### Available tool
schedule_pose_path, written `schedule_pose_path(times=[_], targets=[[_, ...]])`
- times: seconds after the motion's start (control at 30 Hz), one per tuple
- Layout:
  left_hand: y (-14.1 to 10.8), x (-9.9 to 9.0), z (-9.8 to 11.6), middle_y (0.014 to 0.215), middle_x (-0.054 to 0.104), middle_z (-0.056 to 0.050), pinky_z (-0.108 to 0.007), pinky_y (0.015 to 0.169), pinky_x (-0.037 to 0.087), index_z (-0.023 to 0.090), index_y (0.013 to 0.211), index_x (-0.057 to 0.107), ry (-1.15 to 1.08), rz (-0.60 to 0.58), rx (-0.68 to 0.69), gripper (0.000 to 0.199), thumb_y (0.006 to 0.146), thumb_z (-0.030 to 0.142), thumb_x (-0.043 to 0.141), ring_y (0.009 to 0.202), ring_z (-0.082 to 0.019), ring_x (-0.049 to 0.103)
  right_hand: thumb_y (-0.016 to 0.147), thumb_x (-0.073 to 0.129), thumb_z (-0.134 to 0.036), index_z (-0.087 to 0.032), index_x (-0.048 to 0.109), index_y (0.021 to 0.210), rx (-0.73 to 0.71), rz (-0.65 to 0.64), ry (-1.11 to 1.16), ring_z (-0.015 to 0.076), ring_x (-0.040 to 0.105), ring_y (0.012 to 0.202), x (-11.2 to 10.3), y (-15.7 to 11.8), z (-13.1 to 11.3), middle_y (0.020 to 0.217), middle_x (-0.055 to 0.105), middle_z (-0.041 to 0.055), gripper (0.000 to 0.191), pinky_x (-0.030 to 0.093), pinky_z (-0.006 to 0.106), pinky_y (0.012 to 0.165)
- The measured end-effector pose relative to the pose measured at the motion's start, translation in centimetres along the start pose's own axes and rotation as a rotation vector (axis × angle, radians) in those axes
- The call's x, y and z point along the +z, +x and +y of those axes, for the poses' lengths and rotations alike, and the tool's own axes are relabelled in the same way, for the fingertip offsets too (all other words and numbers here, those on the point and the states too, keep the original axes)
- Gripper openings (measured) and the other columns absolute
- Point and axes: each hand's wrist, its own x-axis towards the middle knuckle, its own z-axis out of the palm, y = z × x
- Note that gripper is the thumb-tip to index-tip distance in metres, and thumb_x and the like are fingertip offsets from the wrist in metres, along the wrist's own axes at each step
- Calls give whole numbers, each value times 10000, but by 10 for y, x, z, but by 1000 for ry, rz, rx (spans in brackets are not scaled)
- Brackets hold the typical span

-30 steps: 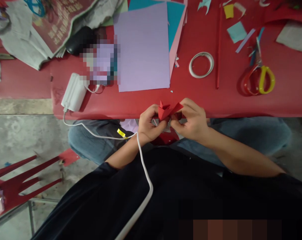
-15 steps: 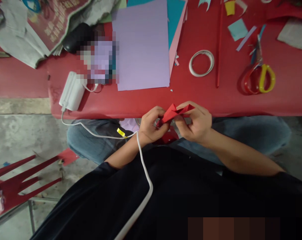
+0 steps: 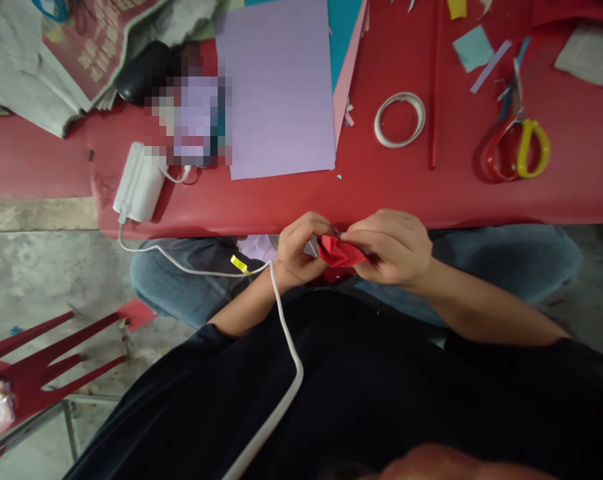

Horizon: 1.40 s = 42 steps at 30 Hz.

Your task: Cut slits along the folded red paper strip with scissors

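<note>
A small folded red paper [image 3: 340, 253] is held between my two hands, just off the table's front edge and above my lap. My left hand [image 3: 301, 250] pinches its left end between thumb and forefinger. On the other side, my right hand [image 3: 394, 247] grips the right part with its fingertips, the thumb tucked partly out of sight. Folds and a pointed flap show on the paper's near face. Part of it is hidden behind the fingers.
On the red table [image 3: 281, 207] lie lilac paper sheets [image 3: 281, 93], a tape roll [image 3: 400, 120], a thin red stick [image 3: 436, 100] and scissors [image 3: 524, 147]. A white power bank [image 3: 140, 181] trails a white cable [image 3: 286, 333] across my left forearm. Newspaper [image 3: 86, 47] and a black mouse-like object [image 3: 144, 72] lie left.
The folded red paper has been turned and lowered; its flap faces me now. My right hand has shifted slightly right and its fingers have changed grip. The view has moved a little.
</note>
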Motion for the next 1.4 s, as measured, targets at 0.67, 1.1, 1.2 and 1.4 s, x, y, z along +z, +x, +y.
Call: schedule_pose_path(times=[0.67,1.1,1.2,1.4], targets=[[-6,2,2,833,670,26,-225,659,491,211,963,626,-67,-38,-224,165,902,144,764,691,-84,579,998,700,-195,-262,629,926,302,-57,45,139,584,577,1,8,-6,717,675,-28,121,458,315,537],[-25,25,0,797,648,21,-253,689,505,197,886,638,-263,133,-786,469,861,557,937,728,-104,561,957,767,-277,-242,615,758,726,67,197,115,468,475,6,15,0,569,565,-53,253,375,285,467],[-25,24,-1,771,625,25,-269,679,495,194,847,644,-200,126,-800,495,845,594,935,718,-109,536,957,767,-291,-242,621,762,747,74,178,122,495,496,8,14,1,595,596,-42,249,385,283,472],[-15,19,6,722,566,63,-261,661,433,205,799,565,-139,103,-743,418,869,444,901,658,-84,468,967,778,-330,-247,628,764,800,137,140,124,480,496,8,12,8,597,583,-40,266,383,288,466]])
